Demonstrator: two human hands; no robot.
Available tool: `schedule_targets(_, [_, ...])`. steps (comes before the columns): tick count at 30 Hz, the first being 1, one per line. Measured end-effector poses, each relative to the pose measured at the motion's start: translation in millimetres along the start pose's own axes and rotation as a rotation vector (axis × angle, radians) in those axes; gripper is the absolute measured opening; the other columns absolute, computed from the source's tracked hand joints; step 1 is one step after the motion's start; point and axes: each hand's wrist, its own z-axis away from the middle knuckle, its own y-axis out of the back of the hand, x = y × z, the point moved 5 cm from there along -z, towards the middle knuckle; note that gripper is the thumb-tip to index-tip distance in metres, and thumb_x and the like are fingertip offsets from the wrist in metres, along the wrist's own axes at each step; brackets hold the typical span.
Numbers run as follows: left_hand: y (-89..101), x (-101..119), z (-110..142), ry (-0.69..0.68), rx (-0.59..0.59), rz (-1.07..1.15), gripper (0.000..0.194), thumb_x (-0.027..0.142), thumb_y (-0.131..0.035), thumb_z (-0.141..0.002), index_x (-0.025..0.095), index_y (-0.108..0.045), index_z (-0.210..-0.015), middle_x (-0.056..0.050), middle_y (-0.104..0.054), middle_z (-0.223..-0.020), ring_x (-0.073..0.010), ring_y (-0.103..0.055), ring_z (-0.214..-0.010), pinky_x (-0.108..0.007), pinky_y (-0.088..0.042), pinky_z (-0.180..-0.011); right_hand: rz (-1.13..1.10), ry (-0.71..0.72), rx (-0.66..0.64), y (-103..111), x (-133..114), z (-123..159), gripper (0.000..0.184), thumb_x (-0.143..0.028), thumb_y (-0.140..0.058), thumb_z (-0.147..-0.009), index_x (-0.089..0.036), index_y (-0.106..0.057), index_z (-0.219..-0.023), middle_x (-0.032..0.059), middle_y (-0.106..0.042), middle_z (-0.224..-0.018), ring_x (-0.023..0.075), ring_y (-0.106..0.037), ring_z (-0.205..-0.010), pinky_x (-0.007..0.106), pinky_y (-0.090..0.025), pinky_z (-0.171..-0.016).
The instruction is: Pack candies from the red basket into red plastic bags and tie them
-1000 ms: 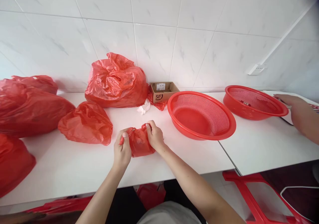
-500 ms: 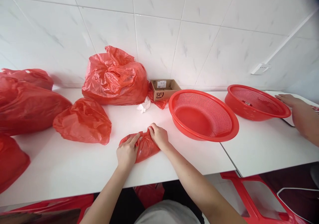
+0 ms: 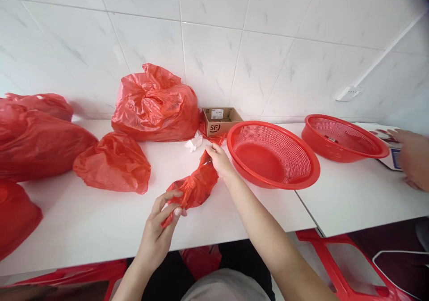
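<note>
At centre frame, the left hand (image 3: 158, 232) has fingers clamped on the lower end of a red bag (image 3: 200, 187), the right hand (image 3: 220, 161) on its upper end.

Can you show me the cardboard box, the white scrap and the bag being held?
Box (image 3: 223, 128), head view: front wall.
Scrap (image 3: 193, 142), head view: crumpled middle.
Held bag (image 3: 199, 187), head view: bulging body.
</note>
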Motion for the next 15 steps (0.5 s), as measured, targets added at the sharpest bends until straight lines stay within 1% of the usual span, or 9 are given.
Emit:
schedule_targets(2, [3.8,9,9,-0.082,-0.010,-0.111,0.021,0.024,-0.049,-0.095,0.024,-0.063,-0.080,-0.005,-0.053,-0.122,-0.0219,-0.048,-0.121,-0.035,-0.044,-0.096,-0.031,-0.014,0.030,1,-5,-12,0.033,-0.052,-0.054,-0.083,-0.022,-0.044,-0.075,-0.0047,-0.051,-0.065,0.0105,-0.052,-0.057,0.021,-0.045,-0.052])
schedule_targets(4, [4.9,16,15,-0.152,-0.032,-0.180,0.018,0.021,-0.052,-0.094,0.024,-0.062,-0.078,-0.006,-0.053,-0.119,-0.0231,-0.046,-0.121,-0.035,-0.044,-0.094,-0.041,-0.029,0.049,1,-7,-22,0.031,-0.048,-0.057,-0.082,-0.022,-0.044,-0.073,-0.0052,-0.048,-0.064,0.0098,-0.049,-0.056,0.020,-0.043,-0.049])
schedule_targets(6, [5.3,18,16,-0.143,-0.049,-0.145,0.020,0.021,-0.051,-0.094,0.024,-0.062,-0.078,-0.006,-0.052,-0.119,-0.0229,-0.046,-0.120,-0.033,-0.045,-0.092,-0.046,-0.028,0.043,-2,-12,-25,0.029,-0.045,-0.057,-0.083,-0.021,-0.044,-0.073,-0.0055,-0.048,-0.063,0.0097,-0.049,-0.057,0.019,-0.044,-0.049])
schedule_targets(8, [8.0,18,9,-0.070,-0.008,-0.024,0.026,0.027,-0.047,-0.096,0.023,-0.063,-0.076,-0.006,-0.051,-0.121,-0.0228,-0.047,-0.122,-0.034,-0.045,-0.094,-0.063,0.002,0.010,-8,-24,-16,0.027,-0.044,-0.055,-0.086,-0.021,-0.044,-0.076,-0.0051,-0.052,-0.065,0.0102,-0.053,-0.060,0.020,-0.045,-0.052])
schedule_targets(9, [10.5,17,3,-0.021,0.039,0.039,0.030,0.032,-0.046,-0.097,0.023,-0.063,-0.074,-0.006,-0.050,-0.123,-0.0235,-0.047,-0.124,-0.035,-0.044,-0.098,-0.075,0.044,-0.037,-12,-35,-7,0.027,-0.044,-0.054,-0.088,-0.022,-0.044,-0.078,-0.0047,-0.055,-0.067,0.0103,-0.055,-0.062,0.020,-0.046,-0.054])
schedule_targets(10, [13.3,16,-5,0.032,0.096,0.092,0.034,0.037,-0.045,-0.097,0.022,-0.062,-0.073,-0.006,-0.051,-0.125,-0.0245,-0.046,-0.126,-0.037,-0.042,-0.102,-0.089,0.098,-0.112,-18,-46,4,0.026,-0.045,-0.053,-0.089,-0.022,-0.045,-0.080,-0.0041,-0.058,-0.069,0.0102,-0.057,-0.064,0.020,-0.046,-0.056])
schedule_targets(12, [17.6,14,-24,0.122,0.193,0.164,0.041,0.048,-0.044,-0.096,0.021,-0.059,-0.070,-0.007,-0.052,-0.128,-0.0267,-0.045,-0.129,-0.041,-0.038,-0.108,-0.106,0.213,-0.322,-31,-70,33,0.026,-0.046,-0.053,-0.092,-0.022,-0.049,-0.084,-0.0032,-0.061,-0.075,0.0089,-0.055,-0.063,0.021,-0.045,-0.058])
schedule_targets(14, [18.5,15,-43,0.150,0.232,0.217,0.043,0.054,-0.042,-0.095,0.020,-0.059,-0.075,-0.008,-0.053,-0.130,-0.0276,-0.044,-0.131,-0.042,-0.036,-0.110,-0.102,0.266,-0.538,-45,-85,62,0.027,-0.047,-0.056,-0.091,-0.021,-0.051,-0.085,-0.0027,-0.062,-0.078,0.0080,-0.052,-0.061,0.022,-0.044,-0.059])
schedule_targets(15, [17.9,16,-52,0.142,0.237,0.249,0.041,0.055,-0.042,-0.094,0.020,-0.059,-0.081,-0.009,-0.054,-0.130,-0.0275,-0.045,-0.131,-0.042,-0.037,-0.109,-0.109,0.254,-0.622,-51,-88,74,0.028,-0.048,-0.056,-0.091,-0.021,-0.052,-0.083,-0.0031,-0.060,-0.076,0.0079,-0.050,-0.059,0.022,-0.043,-0.059])
